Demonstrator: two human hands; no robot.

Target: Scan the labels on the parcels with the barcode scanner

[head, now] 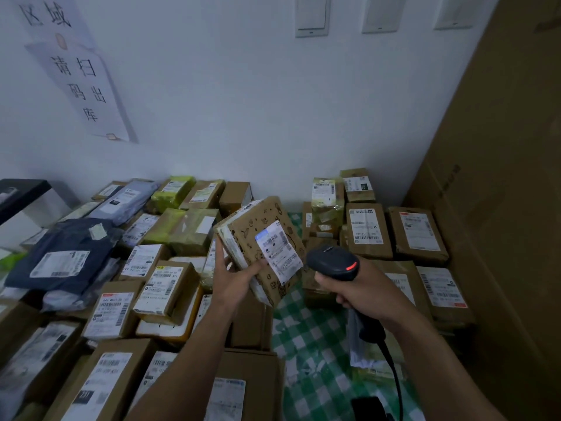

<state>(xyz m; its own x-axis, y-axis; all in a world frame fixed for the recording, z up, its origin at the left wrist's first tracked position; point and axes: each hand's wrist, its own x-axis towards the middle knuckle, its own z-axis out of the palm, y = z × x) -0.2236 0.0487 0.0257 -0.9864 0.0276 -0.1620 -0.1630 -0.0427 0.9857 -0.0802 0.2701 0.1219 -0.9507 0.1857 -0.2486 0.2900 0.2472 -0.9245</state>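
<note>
My left hand (236,276) grips a brown cardboard parcel (258,232) printed with small cartoon doodles, held tilted above the table. Its white shipping label (277,252) faces me and the scanner. My right hand (361,288) grips the handle of a black barcode scanner (332,262), whose head sits just right of the label with a red light glowing on its rim. The scanner's black cable (391,366) hangs down toward the lower right.
Several labelled cardboard boxes (164,287) and grey mailer bags (60,259) crowd the left side. More parcels (365,230) lie at the right on a green checked cloth (309,329). A tall cardboard carton (501,177) stands at the far right against the white wall.
</note>
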